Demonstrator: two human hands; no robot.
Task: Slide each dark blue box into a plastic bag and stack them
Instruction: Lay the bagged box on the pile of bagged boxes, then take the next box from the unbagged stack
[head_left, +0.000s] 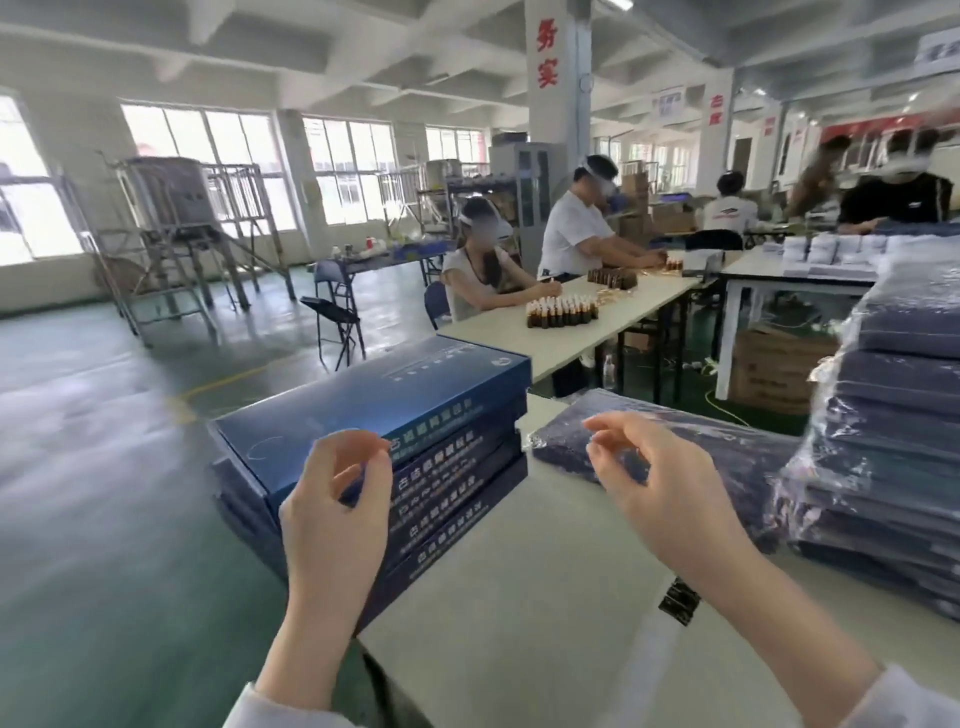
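So we've got both hands raised, fingers loosely curled, gripping nothing. Our left hand (332, 519) hovers in front of the unbagged dark blue boxes (374, 389), and our right hand (665, 488) is above a bagged box (748, 457). The bagged stack (893, 415) sits further right.

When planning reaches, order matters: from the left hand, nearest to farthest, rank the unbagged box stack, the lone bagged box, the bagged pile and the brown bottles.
1. Unbagged box stack, just beyond the left hand.
2. Lone bagged box, to its right.
3. Bagged pile, far right.
4. Brown bottles, on the far table.
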